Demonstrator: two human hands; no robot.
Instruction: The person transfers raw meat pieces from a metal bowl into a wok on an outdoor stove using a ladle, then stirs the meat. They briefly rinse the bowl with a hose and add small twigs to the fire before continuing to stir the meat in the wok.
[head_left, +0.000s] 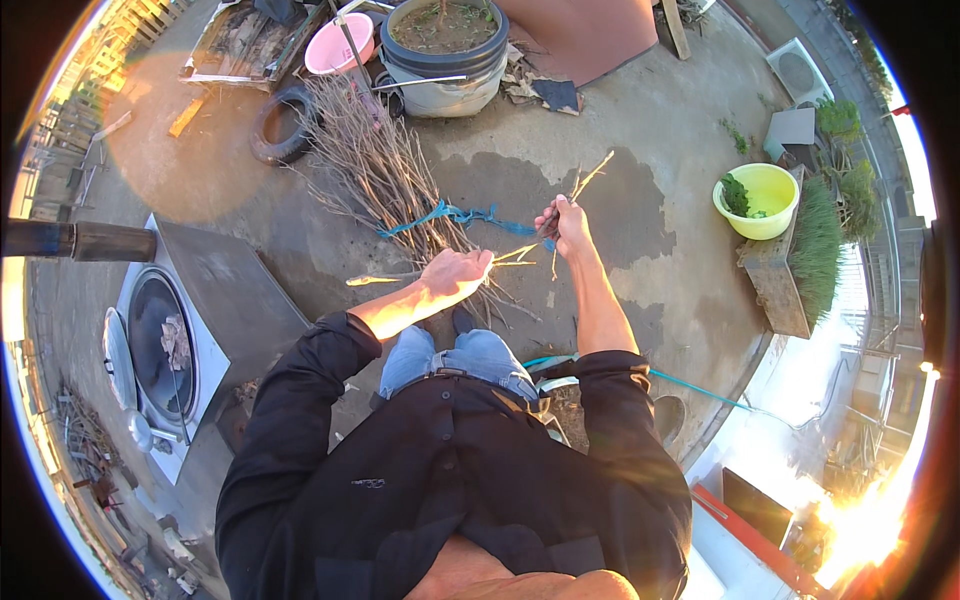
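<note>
My left hand (456, 271) is closed around thin sticks (517, 257); a pale broken end pokes out to the left, past my wrist. In my right hand (564, 223) I grip more twigs (594, 177), their forked tips pointing up and away. Both hands are raised in front of my legs, a short gap between them. Just beyond my left hand lies a long bundle of dry brushwood (375, 154) on the concrete. A blue strip of cloth or plastic (435, 214) crosses the bundle and trails toward my right hand.
On my left stands a metal stove with a large wok (161, 341) and a stovepipe (79, 240). Ahead are a tyre (281, 127), a pink basin (339, 45) and a big planter (446, 82). A yellow-green basin (772, 199) sits at right, and a hose (697, 386) crosses the ground.
</note>
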